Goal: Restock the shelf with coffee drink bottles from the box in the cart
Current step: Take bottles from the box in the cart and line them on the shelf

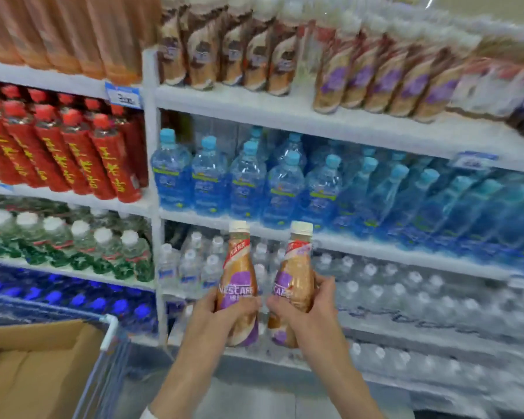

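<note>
My left hand (215,319) grips one coffee drink bottle (239,267) with a cream cap and a purple and tan label. My right hand (309,309) grips a second coffee drink bottle (295,267) of the same kind. Both bottles stand upright, side by side, in front of the lower water shelves. Matching purple-label coffee bottles (384,77) stand in a row on the top shelf (285,111) at the upper right. The open cardboard box (34,367) sits in the cart (109,334) at the lower left; its contents are hidden.
Brown-label coffee bottles (224,52) fill the top shelf's left part. Blue-capped water bottles (248,182) stand on the middle shelf, clear water bottles (406,291) below. Red bottles (73,152) and green-label water (73,243) fill the left bay. A white upright (153,192) divides the bays.
</note>
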